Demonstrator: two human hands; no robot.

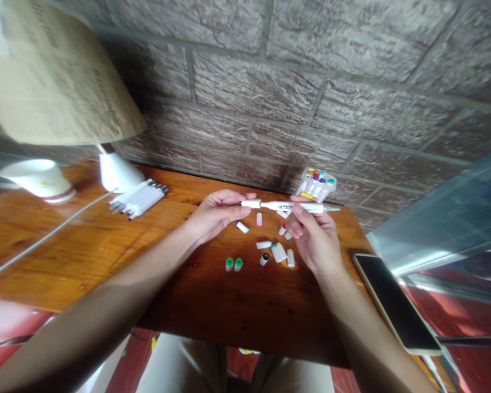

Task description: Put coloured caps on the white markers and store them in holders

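My left hand [215, 215] pinches a white marker cap [251, 204] with a dark end. In my right hand [317, 234] is a white marker [284, 206], held level, its grey tip pointing right. The cap and the marker's left end meet or nearly meet; I cannot tell if they are joined. Below the hands, several loose caps lie or stand on the wooden table [196, 303]: two green-topped caps [234, 265], a black-topped cap [264, 259], a pink-ended cap [259, 219], a blue-ended cap [241, 226] and white ones [279, 252].
A clear case of colored markers [317, 184] stands against the brick wall. On the left are a pile of capless markers [138, 198], a lamp [117, 172], its cord [53, 233] and a paper cup [41, 180]. A phone [396, 305] lies at the right edge.
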